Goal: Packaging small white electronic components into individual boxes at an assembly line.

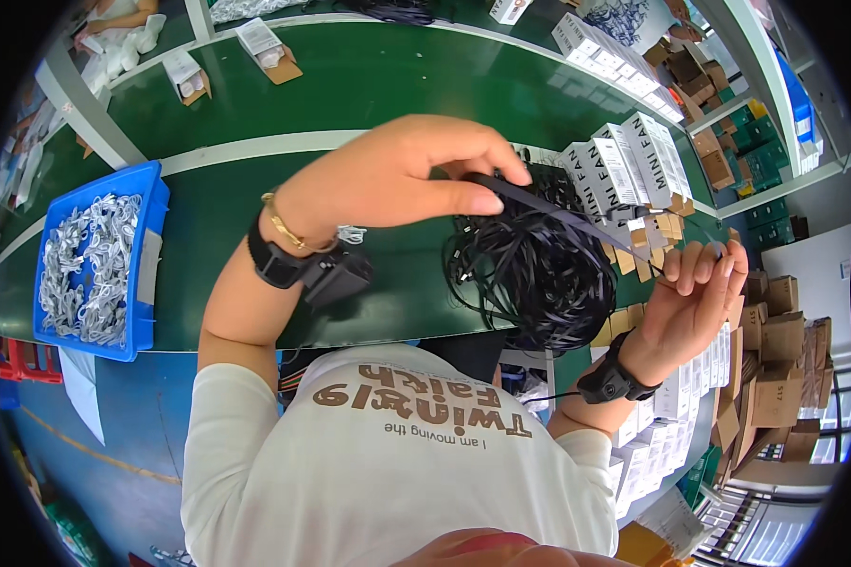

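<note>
A flat black lanyard (569,216) is stretched between my two hands. My left hand (424,175) pinches one end between thumb and fingers, above a tangled heap of black lanyards (548,283). Off to the right, my right hand (695,307) has its fingers curled on the thin other end, palm turned up. The heap lies on the green table (397,283) near its front edge, partly behind the taut strap.
A blue bin (151,241) full of bundled white cables (90,269) stands at the left. Small white boxes (624,170) stand behind the heap, with more white boxes (657,449) at my right. A small black device (340,274) is by my left wrist. Cartons (780,350) are stacked far right.
</note>
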A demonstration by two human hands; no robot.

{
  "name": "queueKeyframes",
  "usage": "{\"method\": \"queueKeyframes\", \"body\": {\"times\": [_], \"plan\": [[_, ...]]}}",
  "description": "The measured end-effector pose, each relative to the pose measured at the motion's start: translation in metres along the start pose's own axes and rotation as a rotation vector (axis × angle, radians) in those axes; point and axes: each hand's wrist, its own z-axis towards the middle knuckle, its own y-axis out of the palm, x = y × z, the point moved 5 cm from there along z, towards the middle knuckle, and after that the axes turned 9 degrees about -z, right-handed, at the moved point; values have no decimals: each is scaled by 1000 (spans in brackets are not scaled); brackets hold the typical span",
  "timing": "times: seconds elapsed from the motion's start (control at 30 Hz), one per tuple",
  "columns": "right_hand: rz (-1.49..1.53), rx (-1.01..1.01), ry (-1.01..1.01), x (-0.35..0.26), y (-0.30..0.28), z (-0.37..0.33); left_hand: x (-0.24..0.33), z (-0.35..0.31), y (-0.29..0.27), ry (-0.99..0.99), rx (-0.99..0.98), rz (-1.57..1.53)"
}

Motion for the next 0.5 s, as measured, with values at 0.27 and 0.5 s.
{"method": "queueKeyframes", "body": {"times": [0.27, 0.5], "plan": [[-996, -321, 279, 57, 6, -14, 26, -10, -22, 106, 105, 227], [-1074, -496, -104, 38, 80, -9, 68, 12, 2, 378, 226, 325]]}}
